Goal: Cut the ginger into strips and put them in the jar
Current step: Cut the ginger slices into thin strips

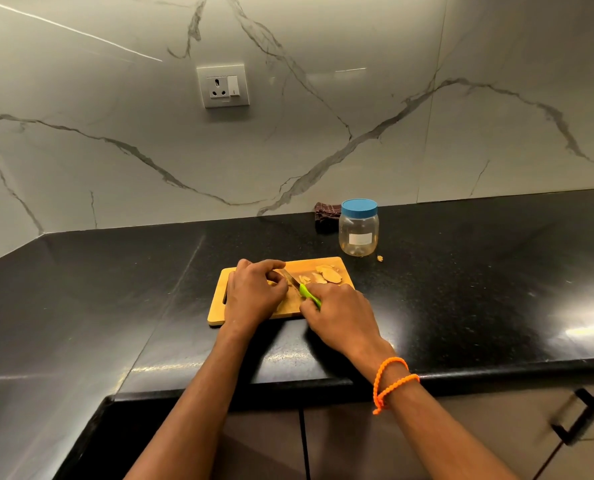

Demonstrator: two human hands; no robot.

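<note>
Premises: domestic kitchen. Evidence noted: polished black granite countertop (461,271) meeting in a corner run; marble-effect wall panels (323,116) serving as backsplash; wall socket with switch (223,86) set above the counter; base cabinet doors (496,427) with a black bar handle (578,415) below; wooden chopping board (219,306) and blue-lidded clear jar (358,227) on the counter.

Pale ginger slices (326,274) lie flat at the far right of my wooden cutting board (219,306). The clear plastic jar (358,233) stands upright just beyond it, blue lid (359,206) screwed on.
</note>
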